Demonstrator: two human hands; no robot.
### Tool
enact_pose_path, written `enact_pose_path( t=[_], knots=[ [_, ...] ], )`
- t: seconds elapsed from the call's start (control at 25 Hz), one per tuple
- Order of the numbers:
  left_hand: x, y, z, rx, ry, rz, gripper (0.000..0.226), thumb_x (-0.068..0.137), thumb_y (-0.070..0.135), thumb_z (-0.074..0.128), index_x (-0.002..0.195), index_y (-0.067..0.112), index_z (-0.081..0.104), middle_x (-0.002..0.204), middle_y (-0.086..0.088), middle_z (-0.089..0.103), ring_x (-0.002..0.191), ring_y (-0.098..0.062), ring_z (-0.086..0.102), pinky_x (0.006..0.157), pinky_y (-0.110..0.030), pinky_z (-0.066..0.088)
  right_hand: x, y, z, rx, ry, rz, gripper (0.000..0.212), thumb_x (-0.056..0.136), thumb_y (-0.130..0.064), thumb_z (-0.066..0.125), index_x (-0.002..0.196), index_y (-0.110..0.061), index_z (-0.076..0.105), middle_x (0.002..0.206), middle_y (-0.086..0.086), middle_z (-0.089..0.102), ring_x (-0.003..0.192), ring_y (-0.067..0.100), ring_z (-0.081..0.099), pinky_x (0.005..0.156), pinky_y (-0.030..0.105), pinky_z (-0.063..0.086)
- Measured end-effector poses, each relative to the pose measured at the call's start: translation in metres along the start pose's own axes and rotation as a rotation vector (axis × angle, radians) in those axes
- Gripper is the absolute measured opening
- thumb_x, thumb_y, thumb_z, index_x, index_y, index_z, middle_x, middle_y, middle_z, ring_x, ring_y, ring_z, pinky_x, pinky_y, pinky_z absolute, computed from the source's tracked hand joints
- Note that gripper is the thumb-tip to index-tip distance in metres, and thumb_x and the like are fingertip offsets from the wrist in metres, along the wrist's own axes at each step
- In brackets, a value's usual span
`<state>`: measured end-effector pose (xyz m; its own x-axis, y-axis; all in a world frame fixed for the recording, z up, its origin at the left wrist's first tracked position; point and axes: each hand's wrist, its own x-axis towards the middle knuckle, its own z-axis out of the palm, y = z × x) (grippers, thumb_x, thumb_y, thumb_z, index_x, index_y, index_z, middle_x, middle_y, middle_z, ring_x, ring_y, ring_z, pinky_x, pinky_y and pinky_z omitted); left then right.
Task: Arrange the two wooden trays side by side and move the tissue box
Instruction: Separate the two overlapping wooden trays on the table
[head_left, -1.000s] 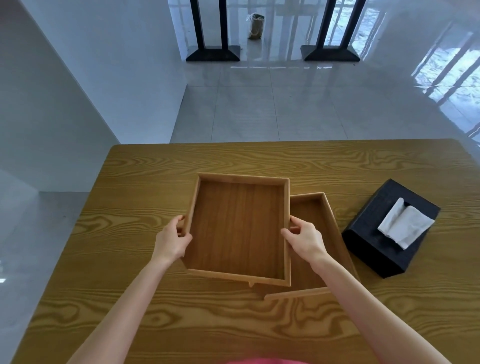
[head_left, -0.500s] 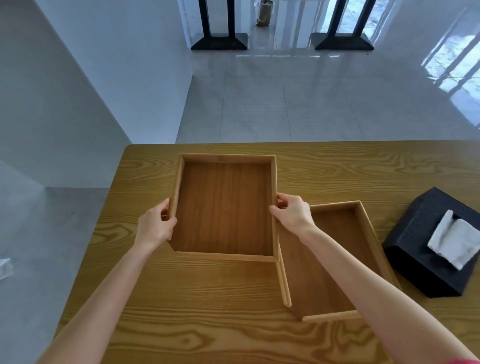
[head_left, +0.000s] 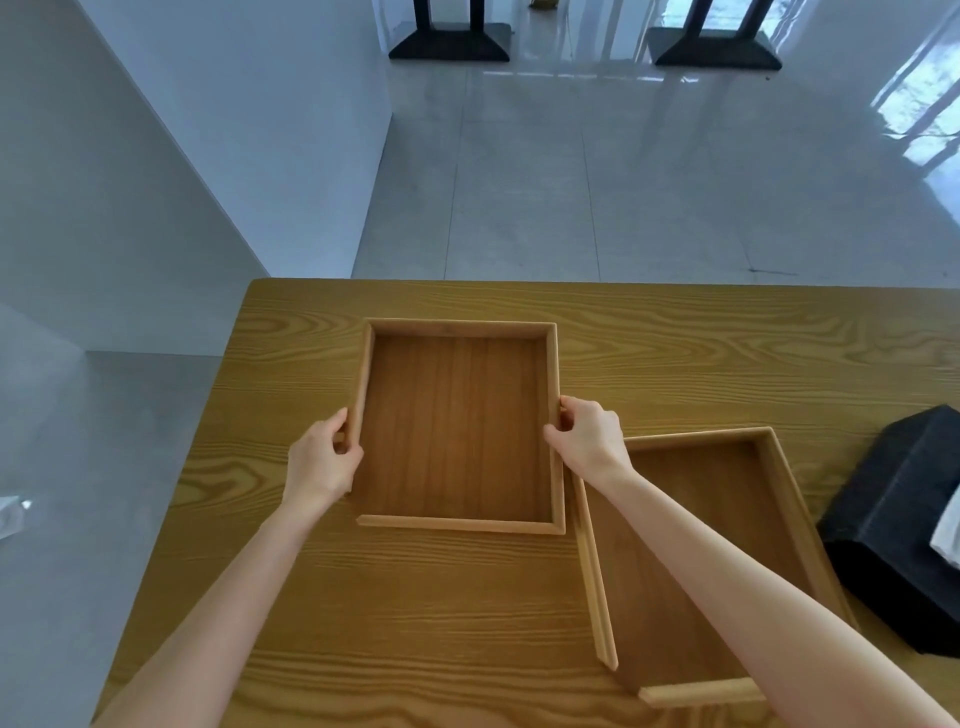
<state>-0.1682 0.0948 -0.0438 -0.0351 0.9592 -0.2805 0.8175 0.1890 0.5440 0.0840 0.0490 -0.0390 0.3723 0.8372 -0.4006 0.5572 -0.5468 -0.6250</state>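
A bare, lobby-like hall: glossy pale floor tiles (head_left: 623, 182), plain white walls (head_left: 234, 130), black stand bases (head_left: 449, 44), one wooden table (head_left: 415, 597).

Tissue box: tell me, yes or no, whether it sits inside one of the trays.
No. The tissue box sits on the table, outside the right tray and beside it.

The desk (head_left: 415, 597) is light wood with bold, wavy grain and a smooth, faintly satin finish. Both trays, the left tray (head_left: 457, 431) and the right tray (head_left: 727, 519), are darker wood with fine straight grain inside and paler matt rims. The tissue box (head_left: 893, 530) has a black, rough, matt cover. The floor (head_left: 623, 182) is glossy pale tile.
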Motion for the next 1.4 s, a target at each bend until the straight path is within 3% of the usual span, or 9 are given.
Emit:
enact_pose_path(
  t=[0.12,0.36,0.52,0.68,1.0,1.24,1.4],
  knots=[
    [0.005,-0.003,0.005,0.022,-0.013,-0.01,0.05,0.086,0.009,0.053,0.133,0.003,0.039,0.132,-0.019,0.052,0.119,-0.03,0.05,0.101,-0.035,0.038,0.003,-0.003,0.003,-0.085,0.01,-0.009,0.011,0.082,-0.006,0.051,0.086,0.002,0.058,0.076,0.013,0.062,0.065,0.024,0.055,0.068,0.041,0.053],
    [0.007,-0.007,0.011,0.039,-0.011,0.004,0.047,0.087,0.01,0.052,0.132,0.004,0.041,0.127,-0.018,0.057,0.113,-0.031,0.056,0.093,-0.034,0.044,0.003,-0.005,0.006,-0.245,0.003,-0.08,0.025,0.083,-0.003,0.053,0.108,-0.003,0.055,0.093,0.013,0.066,0.085,0.031,0.063,0.071,0.037,0.052],
    [0.009,-0.009,0.011,0.055,-0.003,0.03,0.047,0.087,0.01,0.052,0.132,0.004,0.04,0.128,-0.018,0.056,0.113,-0.03,0.056,0.092,-0.034,0.044,0.004,-0.003,0.007,-0.259,0.01,-0.1,0.026,0.082,-0.002,0.053,0.108,-0.005,0.056,0.091,0.013,0.067,0.081,0.03,0.063,0.064,0.033,0.047],
    [0.011,-0.008,0.012,0.082,0.007,0.042,0.048,0.087,0.011,0.052,0.132,0.005,0.04,0.126,-0.016,0.058,0.103,-0.031,0.061,0.077,-0.027,0.043,0.005,-0.002,0.009,-0.264,0.015,-0.122,0.028,0.084,-0.002,0.052,0.111,-0.004,0.054,0.086,0.014,0.066,0.075,0.028,0.062,0.061,0.031,0.044],
    [0.001,-0.005,0.023,0.065,0.002,0.042,0.049,0.086,0.009,0.053,0.132,0.004,0.04,0.122,-0.017,0.06,0.1,-0.028,0.061,0.079,-0.03,0.047,-0.002,0.009,0.005,-0.253,0.063,-0.14,0.05,0.085,-0.004,0.053,0.133,-0.005,0.039,0.095,0.015,0.068,0.085,0.03,0.065,0.068,0.033,0.05],
    [-0.006,-0.005,0.03,0.052,-0.009,0.047,0.05,0.085,0.007,0.053,0.133,0.004,0.038,0.122,-0.017,0.059,0.107,-0.029,0.058,0.087,-0.033,0.046,-0.012,0.019,0.003,-0.253,0.073,-0.142,0.053,0.085,-0.005,0.053,0.136,-0.005,0.036,0.096,0.015,0.068,0.084,0.03,0.066,0.068,0.032,0.05],
    [-0.01,-0.004,0.032,0.047,-0.015,0.056,0.048,0.087,0.01,0.052,0.133,0.006,0.039,0.124,-0.016,0.059,0.102,-0.029,0.061,0.077,-0.025,0.042,-0.016,0.025,0.001,-0.242,0.081,-0.132,0.055,0.086,-0.005,0.053,0.138,-0.007,0.034,0.101,0.015,0.068,0.09,0.03,0.066,0.075,0.035,0.052]
  ],
)
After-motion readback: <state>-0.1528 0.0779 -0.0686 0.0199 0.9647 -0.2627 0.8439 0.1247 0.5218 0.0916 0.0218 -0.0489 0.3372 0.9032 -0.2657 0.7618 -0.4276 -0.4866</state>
